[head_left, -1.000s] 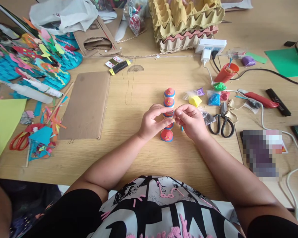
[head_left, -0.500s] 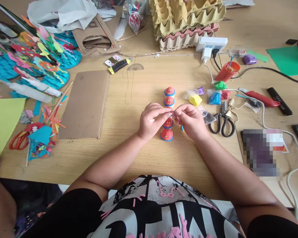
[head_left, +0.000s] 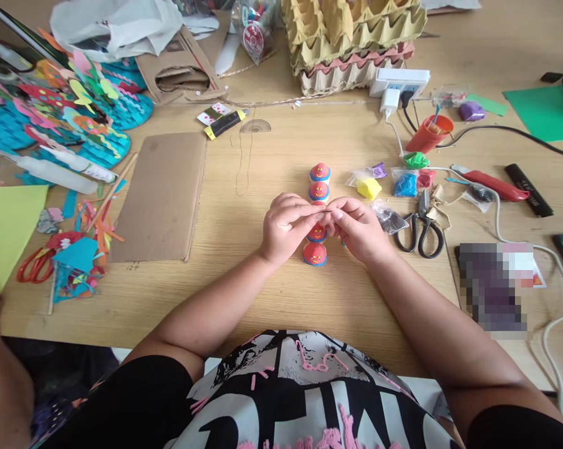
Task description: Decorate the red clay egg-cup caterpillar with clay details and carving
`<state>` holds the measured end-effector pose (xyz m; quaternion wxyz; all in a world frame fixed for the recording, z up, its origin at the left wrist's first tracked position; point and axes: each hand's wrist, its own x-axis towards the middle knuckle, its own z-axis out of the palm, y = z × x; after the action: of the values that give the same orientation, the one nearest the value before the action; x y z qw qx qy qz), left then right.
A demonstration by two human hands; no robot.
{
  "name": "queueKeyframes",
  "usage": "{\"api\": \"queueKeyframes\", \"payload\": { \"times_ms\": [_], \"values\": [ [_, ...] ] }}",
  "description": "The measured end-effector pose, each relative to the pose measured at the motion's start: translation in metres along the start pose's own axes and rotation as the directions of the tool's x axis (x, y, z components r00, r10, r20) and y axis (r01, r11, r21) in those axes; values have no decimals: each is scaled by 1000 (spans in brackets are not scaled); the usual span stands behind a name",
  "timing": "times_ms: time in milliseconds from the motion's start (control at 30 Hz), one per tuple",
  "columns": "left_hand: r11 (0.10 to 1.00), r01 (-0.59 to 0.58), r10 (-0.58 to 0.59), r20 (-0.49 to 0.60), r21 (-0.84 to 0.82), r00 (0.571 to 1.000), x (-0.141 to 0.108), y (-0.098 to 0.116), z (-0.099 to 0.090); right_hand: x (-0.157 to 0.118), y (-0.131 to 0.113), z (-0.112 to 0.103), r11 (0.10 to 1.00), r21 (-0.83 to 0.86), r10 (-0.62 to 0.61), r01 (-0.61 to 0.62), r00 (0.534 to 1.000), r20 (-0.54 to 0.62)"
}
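Note:
My left hand (head_left: 288, 224) and my right hand (head_left: 356, 226) meet at the fingertips, each closed in a pinch. A tiny dark bit, too small to name, shows between the fingertips. Below them runs a column of red clay heads with yellow faces and blue rims. The nearest head (head_left: 315, 254) and the farthest head (head_left: 320, 172) are in plain sight, while my fingers partly cover the middle one. A small bag of dark clay (head_left: 391, 218) lies just right of my right hand, with a yellow clay lump (head_left: 369, 188) beyond it.
Black-handled scissors (head_left: 420, 234) lie to the right, near blue clay (head_left: 405, 184) and a red cup (head_left: 429, 134). A cardboard sheet (head_left: 162, 196) and paper scraps with red-handled scissors (head_left: 35, 265) are leftward. Egg trays (head_left: 356, 43) stand behind. Another person's arm (head_left: 3, 368) is at lower left.
My right hand's fingers have shifted slightly against the left fingertips, and the pinch has turned a little. The other person's hand at the left edge has moved slightly.

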<state>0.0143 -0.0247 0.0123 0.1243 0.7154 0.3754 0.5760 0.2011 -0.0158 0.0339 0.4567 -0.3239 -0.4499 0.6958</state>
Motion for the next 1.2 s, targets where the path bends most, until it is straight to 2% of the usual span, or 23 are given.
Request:
{"api": "queueKeyframes", "payload": {
  "times_ms": [133, 233, 467, 833, 1033, 1133, 1200],
  "values": [
    [997, 30, -33, 40, 68, 999, -1, 0, -1, 1, 1, 0, 1000, -14, 13, -12, 1000, 7],
    [997, 59, -62, 57, 54, 996, -2, 0, -1, 1, 1, 0, 1000, -19, 17, -17, 1000, -21],
    [998, 58, -58, 18, -14, 998, -1, 3, 1, 2, 0, 0, 1000, -2, -15, 15, 999, -43],
    [993, 118, -118, 32, -12, 992, -3, 0, 1, 1, 1, -1, 999, -31, -11, 10, 1000, -21],
    [996, 77, -79, 33, 46, 996, -2, -1, 0, 1, 3, -1, 1000, -24, -8, 7, 1000, -17],
    [999, 23, -23, 15, 29, 1000, 0, 0, -1, 1, 2, -1, 999, -35, -8, 7, 1000, -20],
    [1000, 26, -26, 18, 14, 1000, 0, 2, -1, 1, 1, 0, 999, -42, -7, 6, 1000, -24]
  ]
}}
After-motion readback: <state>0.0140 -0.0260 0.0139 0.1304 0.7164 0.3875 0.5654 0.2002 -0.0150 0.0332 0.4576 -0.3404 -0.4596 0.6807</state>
